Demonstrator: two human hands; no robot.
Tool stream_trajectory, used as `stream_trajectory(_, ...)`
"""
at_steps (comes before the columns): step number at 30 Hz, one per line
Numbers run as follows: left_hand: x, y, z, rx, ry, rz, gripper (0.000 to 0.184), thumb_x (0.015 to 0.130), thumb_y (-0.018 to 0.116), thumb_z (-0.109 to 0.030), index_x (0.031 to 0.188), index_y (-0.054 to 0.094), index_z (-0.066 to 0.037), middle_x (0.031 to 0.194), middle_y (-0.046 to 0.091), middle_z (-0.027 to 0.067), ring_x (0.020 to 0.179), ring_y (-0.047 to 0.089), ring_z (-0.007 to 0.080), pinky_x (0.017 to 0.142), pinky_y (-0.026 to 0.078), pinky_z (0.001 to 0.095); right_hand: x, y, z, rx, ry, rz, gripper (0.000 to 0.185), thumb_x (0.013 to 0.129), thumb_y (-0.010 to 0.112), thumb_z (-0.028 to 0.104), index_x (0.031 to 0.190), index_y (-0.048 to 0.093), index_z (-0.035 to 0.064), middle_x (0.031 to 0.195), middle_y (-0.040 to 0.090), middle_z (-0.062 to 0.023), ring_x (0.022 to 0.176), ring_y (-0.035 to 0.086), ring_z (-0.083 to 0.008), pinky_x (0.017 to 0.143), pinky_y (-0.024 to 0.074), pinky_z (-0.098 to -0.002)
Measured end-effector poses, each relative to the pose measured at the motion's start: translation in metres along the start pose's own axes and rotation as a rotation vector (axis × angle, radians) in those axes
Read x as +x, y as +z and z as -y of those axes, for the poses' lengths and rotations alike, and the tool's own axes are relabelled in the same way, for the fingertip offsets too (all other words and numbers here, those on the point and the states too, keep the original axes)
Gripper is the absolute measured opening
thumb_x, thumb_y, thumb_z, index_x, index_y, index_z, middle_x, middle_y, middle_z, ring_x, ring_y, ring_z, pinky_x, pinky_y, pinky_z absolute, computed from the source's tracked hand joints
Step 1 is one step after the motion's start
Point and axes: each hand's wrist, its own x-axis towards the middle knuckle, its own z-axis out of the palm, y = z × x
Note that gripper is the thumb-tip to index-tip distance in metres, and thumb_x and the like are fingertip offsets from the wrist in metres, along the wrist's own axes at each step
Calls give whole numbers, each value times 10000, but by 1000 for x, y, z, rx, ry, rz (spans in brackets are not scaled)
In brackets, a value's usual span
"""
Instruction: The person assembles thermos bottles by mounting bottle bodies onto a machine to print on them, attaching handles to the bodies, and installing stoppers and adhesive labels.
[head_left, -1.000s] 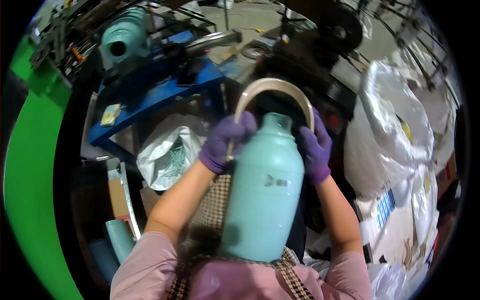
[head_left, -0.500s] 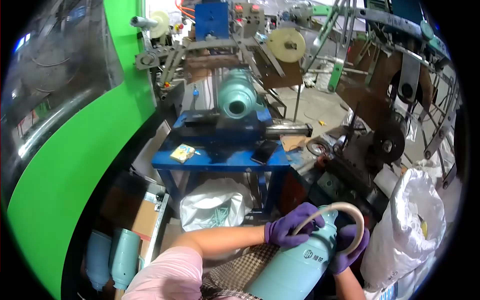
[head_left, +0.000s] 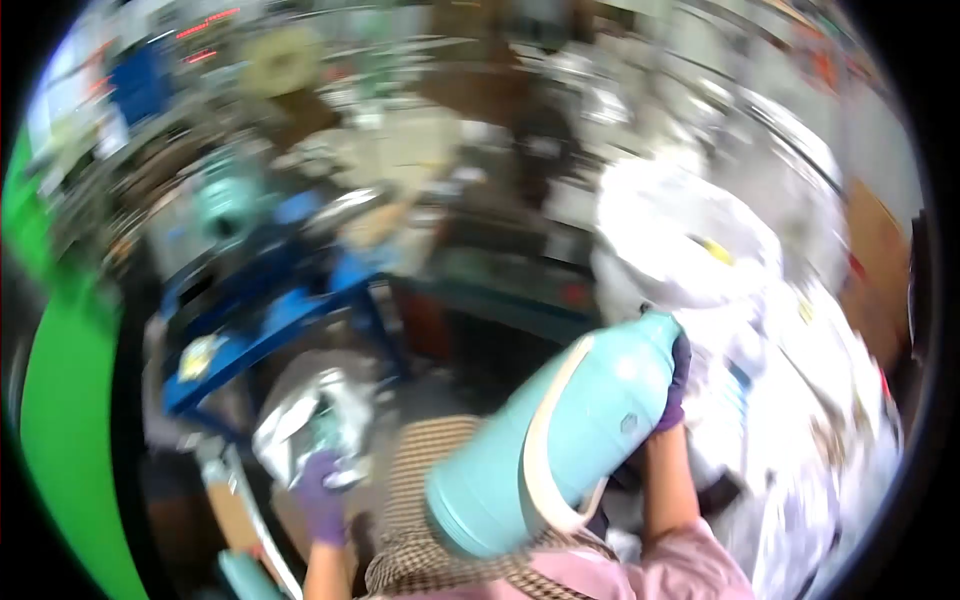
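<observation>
A turquoise vacuum flask (head_left: pixel 560 430) with a cream carrying handle (head_left: pixel 540 455) lies tilted across my lap, its upper end pointing up and right. My right hand (head_left: pixel 678 385), in a purple glove, is wrapped round the far side of that upper end; most of its fingers are hidden behind the flask. Away from the flask, my left hand (head_left: pixel 322 495), also gloved in purple, is low on the left, by a white bag (head_left: pixel 275 435) with greenish scraps inside. Motion blur smears its fingers.
A blurred blue bench (head_left: pixel 270 335) stands to the left, with another turquoise flask (head_left: pixel 225 205) in the machine above it. Large white sacks (head_left: pixel 690 230) crowd the right. At lower left, part of a turquoise flask (head_left: pixel 248 575) shows beside a green panel (head_left: pixel 65 400).
The view has swung right. My left hand has let go of the flask and moved left toward the bag. The flask's handle now hangs along its lower body instead of arching over the top.
</observation>
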Motion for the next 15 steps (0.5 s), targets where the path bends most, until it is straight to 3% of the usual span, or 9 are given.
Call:
stream_trajectory(2, -25, -33, 123, -334, -329, -9, 278, 998, 563, -243, 1087, 655, 3, 1057, 663, 91, 992, 618, 229, 958, 473, 358, -68, -75, 52, -660, -639, -232, 516, 968, 647, 320, 1387, 525, 45, 1338, 603, -182, 1226, 586, -313, 1072, 473, -448)
stream_trajectory(4, -6, 7, 94, -110, -329, 230, 318, 1010, 537, -284, 1134, 660, -18, 1076, 686, 114, 1016, 641, 254, 942, 494, 374, -150, -129, 101, -1608, -1061, -895, 517, 939, 681, 220, 1391, 513, 34, 1305, 602, -162, 1196, 588, -309, 1053, 467, -434)
stream_trajectory(5, -12, 5, 68, 13, -327, 298, 339, 1015, 525, -304, 1157, 662, -29, 1086, 698, 125, 1028, 652, 267, 934, 505, 382, -159, -84, 102, -1950, -1041, -1034, 482, 923, 692, 200, 1348, 550, 22, 1226, 629, -159, 1142, 607, -322, 1013, 481, -437)
stream_trajectory(7, -35, -21, 25, 275, -338, 362, 383, 1027, 500, -345, 1203, 668, -49, 1106, 721, 148, 1053, 675, 292, 918, 527, 398, -178, -88, 115, -2126, -1081, -1181, 629, 896, 656, 66, 1477, 417, 35, 1444, 517, -151, 1260, 559, -278, 1061, 487, -426)
stream_trajectory(9, -37, -22, 16, 561, -324, 399, 366, 1029, 487, -398, 1184, 690, -136, 1102, 727, 183, 1048, 683, 322, 896, 531, 411, -173, -125, 169, -1431, -1212, -1177, 512, 931, 614, 145, 1416, 482, 44, 1422, 549, -154, 1246, 576, -297, 1047, 494, -462)
stream_trajectory(10, -33, -21, 12, 541, -268, 384, 382, 1029, 493, -393, 1186, 685, -103, 1076, 729, 168, 992, 690, 308, 889, 535, 425, -164, -142, 206, -983, -1288, -1073, 464, 948, 593, 184, 1385, 515, 49, 1411, 564, -156, 1239, 584, -307, 1040, 498, -481)
stream_trajectory(12, -23, -14, 15, 96, -623, 205, 422, 1029, 542, -383, 1185, 671, -13, 1086, 722, 188, 955, 697, 296, 833, 558, 429, -144, -172, 285, -421, -1379, -872, 399, 983, 550, 263, 1324, 580, 58, 1389, 596, -159, 1225, 600, -326, 1025, 506, -517)
stream_trajectory(14, -26, -4, 134, -500, -787, -126, 351, 1025, 566, -343, 1144, 657, -26, 1055, 652, 72, 1019, 605, 219, 970, 453, 384, -130, -192, 342, -191, -1433, -687, 394, 1018, 508, 342, 1263, 645, 67, 1367, 628, -163, 1210, 616, -346, 1011, 513, -554)
stream_trajectory(15, -37, -24, 176, -583, -744, -69, 387, 1028, 574, -403, 1155, 650, -45, 1057, 651, 64, 1040, 596, 217, 975, 452, 400, -123, -199, 364, -190, -1417, -740, 394, 1021, 501, 331, 1269, 638, 57, 1373, 619, -165, 1217, 612, -344, 1014, 514, -547)
